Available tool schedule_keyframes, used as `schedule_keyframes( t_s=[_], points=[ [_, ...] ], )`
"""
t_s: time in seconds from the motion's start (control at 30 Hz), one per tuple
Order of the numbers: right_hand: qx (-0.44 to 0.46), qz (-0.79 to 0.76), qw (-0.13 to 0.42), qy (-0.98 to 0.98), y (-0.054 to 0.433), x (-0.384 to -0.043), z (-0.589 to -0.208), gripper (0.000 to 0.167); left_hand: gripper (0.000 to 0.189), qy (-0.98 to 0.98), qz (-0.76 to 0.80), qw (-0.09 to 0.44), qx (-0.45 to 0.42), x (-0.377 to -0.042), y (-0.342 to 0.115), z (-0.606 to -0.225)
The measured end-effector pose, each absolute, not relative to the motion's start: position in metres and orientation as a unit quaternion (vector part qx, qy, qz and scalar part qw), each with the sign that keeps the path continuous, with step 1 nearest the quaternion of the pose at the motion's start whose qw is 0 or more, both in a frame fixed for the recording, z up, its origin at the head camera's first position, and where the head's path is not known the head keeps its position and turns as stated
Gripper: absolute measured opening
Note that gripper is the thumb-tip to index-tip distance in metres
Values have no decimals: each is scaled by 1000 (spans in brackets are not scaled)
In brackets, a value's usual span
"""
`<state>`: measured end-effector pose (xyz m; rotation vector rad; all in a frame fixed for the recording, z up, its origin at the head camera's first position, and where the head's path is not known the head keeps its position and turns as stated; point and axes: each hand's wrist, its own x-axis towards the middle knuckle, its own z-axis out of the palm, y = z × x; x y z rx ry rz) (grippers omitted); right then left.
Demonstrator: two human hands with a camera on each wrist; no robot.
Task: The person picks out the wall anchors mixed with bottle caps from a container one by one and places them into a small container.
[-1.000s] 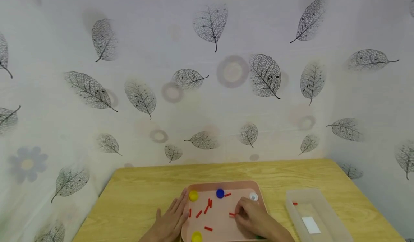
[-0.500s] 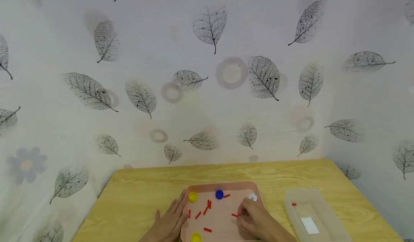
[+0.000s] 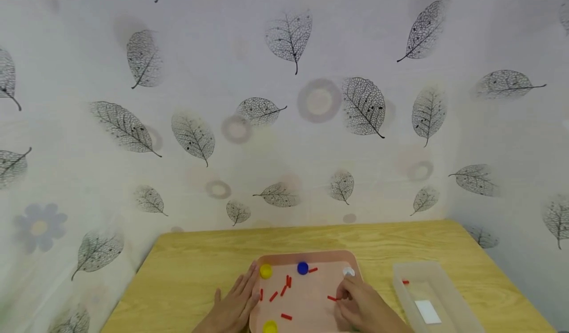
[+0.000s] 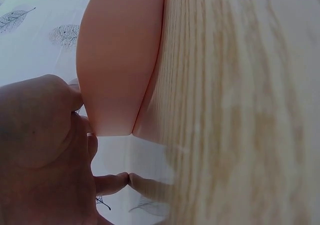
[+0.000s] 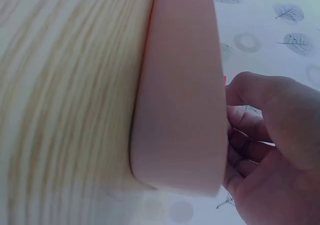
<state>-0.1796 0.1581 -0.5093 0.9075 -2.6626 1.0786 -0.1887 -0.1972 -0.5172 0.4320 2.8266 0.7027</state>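
My right hand (image 3: pixel 362 303) is over the right side of a pink tray (image 3: pixel 308 301), its thumb and fingertips pinching one end of a short red stick (image 3: pixel 332 298). In the right wrist view the tray wall hides most of that stick. Along the tray's left rim lies my left hand (image 3: pixel 233 303), fingers straight and pointing away from me. Several more red sticks (image 3: pixel 286 316) are scattered in the tray's left half and by a blue round cap (image 3: pixel 303 268). Yellow round caps (image 3: pixel 265 271) sit at the left corners, and a white one (image 3: pixel 348 271) at the far right corner.
To the right of the tray stands a translucent plastic box (image 3: pixel 453 298) holding a white card (image 3: pixel 427 312) and a red piece (image 3: pixel 405 282). Everything is on a wood-grain table (image 3: pixel 200 254), with leaf-patterned sheeting (image 3: pixel 284 140) behind it. Something green shows partly under the right wrist.
My right hand has drawn the pinched red stick to the right across the tray. The left hand has stayed at the left rim.
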Motion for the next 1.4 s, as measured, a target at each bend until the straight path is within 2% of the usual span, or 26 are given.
schedule_keyframes(
  t_s=[0.17, 0.37, 0.5, 0.8, 1.1, 1.4],
  points=[
    [279, 338, 83, -895, 167, -178, -502, 21, 65, 952, 246, 93, 158, -189, -197, -518],
    [277, 335, 144, -889, 176, -176, -499, 19, 64, 950, 252, 87, 165, -188, -199, -516],
    [280, 328, 170, -886, 179, -177, -501, 25, 64, 949, 253, 87, 167, -188, -199, -517],
    [263, 348, 150, -887, 194, -180, -498, 24, 64, 952, 245, 83, 166, -188, -199, -518],
    [259, 323, 236, -879, 213, -188, -500, 33, 62, 954, 240, 54, 169, -191, -202, -527],
    [245, 304, 275, -879, 229, -191, -499, 34, 64, 953, 244, 75, 162, -189, -199, -521]
  ],
)
